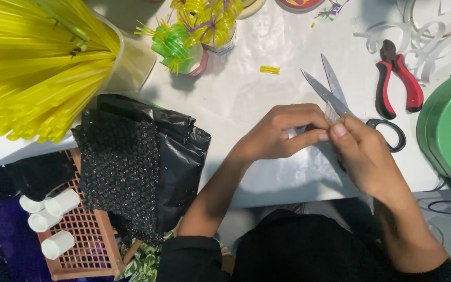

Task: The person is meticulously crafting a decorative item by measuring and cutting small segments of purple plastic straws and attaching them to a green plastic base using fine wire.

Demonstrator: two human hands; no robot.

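Both grips, left hand [277, 133] and right hand [364, 156], pinched together on small ridged translucent strip [331, 113], above steel scissors [340, 102] on white worktop [236, 89].

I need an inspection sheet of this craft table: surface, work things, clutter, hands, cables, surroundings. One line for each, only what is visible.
Surface: white table, covered with a creased pale sheet.
Work things: small pale ribbed piece, pinched between both hands; scissors lying open just behind the hands.
Clutter: red-handled pliers; yellow straws in a clear tub; green and yellow straw ornaments; a yellow offcut; white curled strips.
Hands: left hand and right hand, fingertips meeting on the piece.
Cables: dark cable below the table edge at right.
Surroundings: green round device; black bags; orange crate with white tubes.
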